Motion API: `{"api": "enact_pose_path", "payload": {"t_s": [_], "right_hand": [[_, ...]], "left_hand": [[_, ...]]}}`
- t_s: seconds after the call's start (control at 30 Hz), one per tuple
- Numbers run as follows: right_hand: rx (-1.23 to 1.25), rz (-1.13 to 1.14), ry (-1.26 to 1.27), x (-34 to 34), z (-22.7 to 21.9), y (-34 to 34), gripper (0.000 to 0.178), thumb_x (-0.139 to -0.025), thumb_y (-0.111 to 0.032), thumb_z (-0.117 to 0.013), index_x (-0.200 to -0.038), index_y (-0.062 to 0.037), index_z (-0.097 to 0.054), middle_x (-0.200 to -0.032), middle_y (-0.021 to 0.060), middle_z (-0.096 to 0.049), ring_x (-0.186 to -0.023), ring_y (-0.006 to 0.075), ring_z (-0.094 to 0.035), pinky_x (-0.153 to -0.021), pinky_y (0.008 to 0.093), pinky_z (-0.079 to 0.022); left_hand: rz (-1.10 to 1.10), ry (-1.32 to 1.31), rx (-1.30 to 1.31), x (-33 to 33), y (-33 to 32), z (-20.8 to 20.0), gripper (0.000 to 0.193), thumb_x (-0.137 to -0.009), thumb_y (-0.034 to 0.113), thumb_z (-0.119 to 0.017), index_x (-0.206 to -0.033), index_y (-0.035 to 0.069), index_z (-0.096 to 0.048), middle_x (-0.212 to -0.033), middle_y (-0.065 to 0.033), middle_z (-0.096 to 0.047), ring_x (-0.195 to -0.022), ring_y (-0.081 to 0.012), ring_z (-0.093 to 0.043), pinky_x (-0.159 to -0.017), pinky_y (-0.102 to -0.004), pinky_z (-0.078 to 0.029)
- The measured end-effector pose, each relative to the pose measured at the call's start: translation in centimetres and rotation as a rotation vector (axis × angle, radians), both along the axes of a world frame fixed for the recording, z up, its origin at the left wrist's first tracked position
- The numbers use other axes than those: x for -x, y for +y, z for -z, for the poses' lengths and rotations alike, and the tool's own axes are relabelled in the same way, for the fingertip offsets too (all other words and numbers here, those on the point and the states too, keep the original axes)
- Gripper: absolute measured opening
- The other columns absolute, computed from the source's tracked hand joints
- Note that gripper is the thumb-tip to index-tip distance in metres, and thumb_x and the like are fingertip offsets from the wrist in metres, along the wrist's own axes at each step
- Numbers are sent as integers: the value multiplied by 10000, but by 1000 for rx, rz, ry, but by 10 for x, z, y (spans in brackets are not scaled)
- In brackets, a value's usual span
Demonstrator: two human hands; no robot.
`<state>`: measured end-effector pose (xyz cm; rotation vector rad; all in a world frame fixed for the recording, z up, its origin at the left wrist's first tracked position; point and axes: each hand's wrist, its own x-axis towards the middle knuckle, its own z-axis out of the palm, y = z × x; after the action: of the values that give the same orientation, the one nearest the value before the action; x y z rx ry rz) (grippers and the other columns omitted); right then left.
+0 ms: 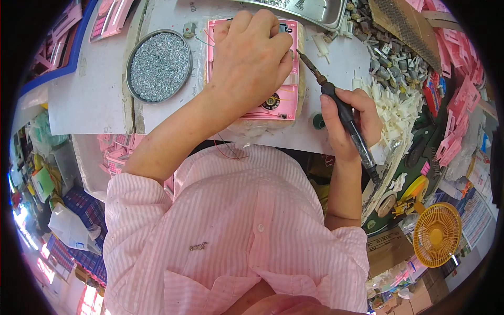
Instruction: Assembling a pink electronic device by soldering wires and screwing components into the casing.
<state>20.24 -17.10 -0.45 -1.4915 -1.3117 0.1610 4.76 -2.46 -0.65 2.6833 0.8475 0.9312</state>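
Observation:
A pink plastic casing [286, 109] lies on the table in front of me, with a small round black speaker [271, 101] and thin wires inside. My left hand [252, 58] rests over it, fingers curled down into its upper part; what they pinch is hidden beneath the hand. In my right hand [353, 121] is a soldering iron [344, 111], held by its black handle. Its tip points up and left, close to the casing's right edge near my left fingers. A small grey motor [189, 30] with wires sits left of the casing.
Left stands a round metal dish [129, 73] full of small screws [160, 65]. A metal tray [333, 21] is at the back. White plastic parts [394, 115], a heap of motors [396, 65] and pink parts [458, 123] lie right. A dark green cap [318, 121] sits near the iron.

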Motion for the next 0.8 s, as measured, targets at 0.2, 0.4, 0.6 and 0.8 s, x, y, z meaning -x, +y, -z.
{"api": "enact_pose_path", "payload": {"t_s": [0.2,0.4,0.6,0.8], "right_hand": [[-10,-11,0,1,2,3,260,-743,-83,-868,-921,-37,-684,-631,25,-558,-508,107,-480,-462,241,-326],[-24,-34,-21,1,7,6,259,-736,-72,-864,-919,-35,-685,-618,33,-544,-504,125,-488,-460,252,-336],[-42,-35,-82,5,8,-1,283,-728,-42,-861,-937,-22,-672,-632,50,-572,-504,143,-495,-454,265,-344],[-89,-6,-44,-1,11,-10,299,-731,-39,-864,-946,-13,-659,-646,55,-586,-507,142,-489,-451,267,-339]], "left_hand": [[11,-1,4,1,0,-2,88,-773,212,-743,-803,143,-698,-927,-8,-525,-895,-224,-495,-799,-431,-365],[-6,9,6,-1,-1,-4,103,-738,206,-759,-810,148,-717,-916,-2,-525,-895,-221,-500,-796,-427,-365],[-15,5,-23,-2,0,-2,102,-727,199,-758,-798,144,-709,-906,-4,-532,-894,-222,-505,-793,-423,-365],[-15,-3,-55,-2,0,1,79,-747,199,-739,-793,145,-704,-902,-7,-534,-885,-222,-506,-795,-425,-364]]}}
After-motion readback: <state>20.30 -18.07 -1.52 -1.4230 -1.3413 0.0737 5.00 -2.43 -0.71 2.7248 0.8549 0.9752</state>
